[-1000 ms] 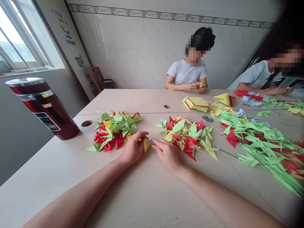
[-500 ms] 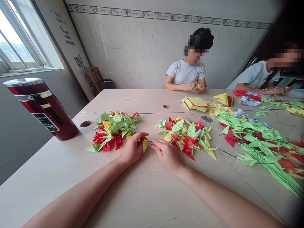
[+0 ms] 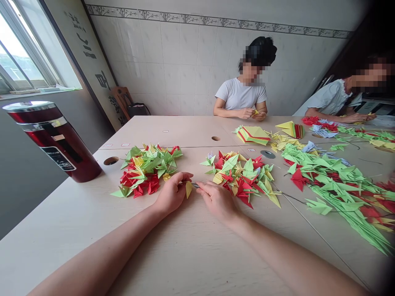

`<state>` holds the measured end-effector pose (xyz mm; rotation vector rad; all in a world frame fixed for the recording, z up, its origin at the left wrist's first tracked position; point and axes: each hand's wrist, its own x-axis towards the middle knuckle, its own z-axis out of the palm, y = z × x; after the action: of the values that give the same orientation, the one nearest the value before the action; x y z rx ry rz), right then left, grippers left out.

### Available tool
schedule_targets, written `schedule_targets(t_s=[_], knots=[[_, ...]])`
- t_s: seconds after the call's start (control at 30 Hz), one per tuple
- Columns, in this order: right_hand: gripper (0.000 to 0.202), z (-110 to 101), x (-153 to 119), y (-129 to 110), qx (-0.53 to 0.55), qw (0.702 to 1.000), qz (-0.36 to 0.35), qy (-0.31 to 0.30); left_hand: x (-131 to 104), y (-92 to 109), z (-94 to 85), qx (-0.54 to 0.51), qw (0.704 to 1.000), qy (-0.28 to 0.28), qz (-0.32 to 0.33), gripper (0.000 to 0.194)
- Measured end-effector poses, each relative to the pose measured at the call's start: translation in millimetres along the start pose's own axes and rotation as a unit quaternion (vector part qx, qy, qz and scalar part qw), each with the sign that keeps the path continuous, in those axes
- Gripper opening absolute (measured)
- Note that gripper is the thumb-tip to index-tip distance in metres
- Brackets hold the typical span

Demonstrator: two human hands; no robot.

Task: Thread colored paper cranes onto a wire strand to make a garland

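Note:
My left hand (image 3: pixel 175 191) is closed on a yellow origami crane (image 3: pixel 188 189), with one of its folded paper flaps hanging below the fingers. From the right, my right hand (image 3: pixel 217 199) pinches a thin grey metal-looking tool (image 3: pixel 195 185), whose tip meets the yellow paper; its exact kind cannot be made out. Beside my left hand lies a heap of green, red and yellow paper cranes (image 3: pixel 157 162). A second heap of mixed cranes (image 3: pixel 243 172) sits just beyond my right hand, a dark cord running out of its right side.
A dark red thermos (image 3: pixel 58 144) stands on the left of the table (image 3: pixel 185 255). Strung green and red cranes (image 3: pixel 342 185) spread along the right side. Stacked folded paper (image 3: pixel 253 135) lies farther back. Two people (image 3: pixel 240 96) sit across, handling yellow paper.
Hardly anything differs. My hands keep the same hold on the yellow crane and the grey tool, and the view has shifted very slightly.

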<state>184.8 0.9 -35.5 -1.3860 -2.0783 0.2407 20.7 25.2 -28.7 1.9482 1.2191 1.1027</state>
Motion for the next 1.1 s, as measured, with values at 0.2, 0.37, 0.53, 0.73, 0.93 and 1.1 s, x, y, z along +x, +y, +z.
schedule_targets(t_s=[0.2, 0.37, 0.53, 0.73, 0.93, 1.1], knots=[[0.026, -0.1, -0.4, 0.4, -0.019, 1.0, -0.003, 0.005, -0.3, -0.1, -0.2, -0.011, 1.0, -0.006, -0.008, 0.026], [0.027, -0.2, -1.0, 0.9, -0.005, 1.0, -0.008, 0.003, -0.6, 0.6, -0.5, -0.018, 1.0, -0.007, -0.013, 0.026], [0.027, 0.4, -0.4, 1.4, -0.004, 1.0, -0.015, 0.008, -0.4, -1.0, -0.3, -0.03, 1.0, -0.002, -0.002, 0.026], [0.024, 0.4, -0.9, 2.4, -0.021, 1.0, -0.018, 0.014, 0.4, -1.5, -1.4, 0.028, 0.999, -0.007, 0.034, 0.029], [0.025, 1.5, -0.6, 3.7, 0.011, 1.0, -0.014, 0.02, 0.9, -1.8, -1.9, 0.057, 0.998, -0.012, 0.038, 0.029], [0.025, 4.4, -0.1, 7.1, 0.07, 0.994, 0.0, 0.079, 3.2, -2.3, -2.1, -0.064, 0.997, 0.0, -0.048, 0.022]])
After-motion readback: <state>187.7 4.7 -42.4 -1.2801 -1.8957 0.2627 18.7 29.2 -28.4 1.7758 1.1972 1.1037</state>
